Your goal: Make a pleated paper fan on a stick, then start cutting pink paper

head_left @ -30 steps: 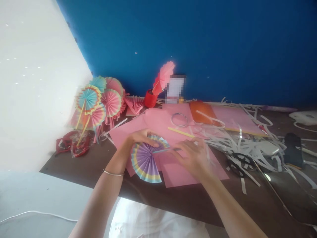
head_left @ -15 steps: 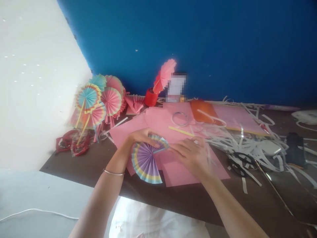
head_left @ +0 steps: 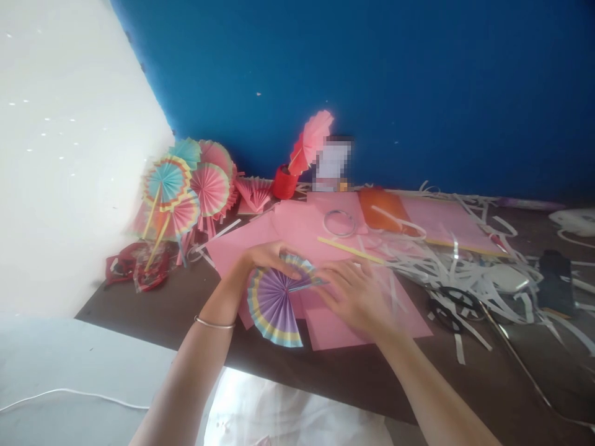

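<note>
A pleated paper fan (head_left: pixel 274 303), purple with yellow and light blue bands at its rim, is spread partway round over pink sheets. My left hand (head_left: pixel 271 257) grips its upper part, thumb lying across the pleats near the centre. At the fan's right-hand end, the fingers of my right hand (head_left: pixel 353 288) are closed on the edge of the folds; the fingertips are partly blurred. Under both hands lie pink paper sheets (head_left: pixel 344 328). Just beyond my right hand rests a yellow paper strip (head_left: pixel 348 250).
Finished paper fans (head_left: pixel 209 186) cluster at the left, behind red-handled scissors (head_left: pixel 123 266). A red cup (head_left: pixel 284 183) holds a pink fan near the blue wall. A tape-like ring (head_left: pixel 339 223) lies on the pink paper. White paper strips (head_left: pixel 465 279) are heaped at the right.
My right hand has shifted slightly left along the fan's end, and its fingers have drawn in. The fan's lower edge has swung slightly left. My left hand stays put.
</note>
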Tool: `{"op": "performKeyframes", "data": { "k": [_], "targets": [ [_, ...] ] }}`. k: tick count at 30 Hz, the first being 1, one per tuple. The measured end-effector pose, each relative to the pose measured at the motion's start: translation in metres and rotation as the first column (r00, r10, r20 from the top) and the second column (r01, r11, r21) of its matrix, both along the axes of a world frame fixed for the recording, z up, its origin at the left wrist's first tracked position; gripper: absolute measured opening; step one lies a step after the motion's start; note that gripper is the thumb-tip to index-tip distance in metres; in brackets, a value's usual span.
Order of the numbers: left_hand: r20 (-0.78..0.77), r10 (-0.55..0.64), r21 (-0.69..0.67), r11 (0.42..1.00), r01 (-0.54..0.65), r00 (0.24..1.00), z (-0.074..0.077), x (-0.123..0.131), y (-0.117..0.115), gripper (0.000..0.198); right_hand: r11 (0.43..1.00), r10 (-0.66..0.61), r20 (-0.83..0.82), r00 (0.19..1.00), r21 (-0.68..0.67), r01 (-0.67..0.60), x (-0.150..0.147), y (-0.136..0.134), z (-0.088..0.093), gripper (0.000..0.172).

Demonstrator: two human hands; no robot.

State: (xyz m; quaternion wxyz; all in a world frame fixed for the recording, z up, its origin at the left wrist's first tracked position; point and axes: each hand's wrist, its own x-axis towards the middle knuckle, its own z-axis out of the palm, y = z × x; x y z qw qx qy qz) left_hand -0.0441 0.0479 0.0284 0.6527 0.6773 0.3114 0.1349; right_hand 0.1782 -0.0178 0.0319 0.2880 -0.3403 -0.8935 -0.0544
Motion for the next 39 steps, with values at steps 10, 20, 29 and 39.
{"op": "performKeyframes", "data": {
  "k": [10,20,29,39],
  "targets": [
    [-0.028,0.009,0.05,0.999,-0.008,1.0,0.001,0.001,-0.001,0.048,0.995,0.096,0.003,0.995,-0.004,-0.096,-0.011,-0.002,-0.004,0.014],
    [-0.017,-0.003,0.063,0.998,0.004,1.0,0.003,0.003,-0.002,0.052,0.988,0.124,-0.052,0.991,-0.083,-0.128,-0.015,-0.003,-0.009,0.011],
    [0.021,-0.038,0.095,0.995,0.035,0.999,0.0,0.002,-0.001,0.053,0.986,0.106,-0.076,0.991,-0.123,-0.115,-0.02,-0.005,-0.007,0.01],
    [0.031,-0.045,0.048,0.998,0.044,0.998,-0.001,0.003,0.0,0.055,0.989,0.085,-0.078,0.993,-0.115,-0.094,-0.027,-0.007,-0.004,0.014]
  ]
}}
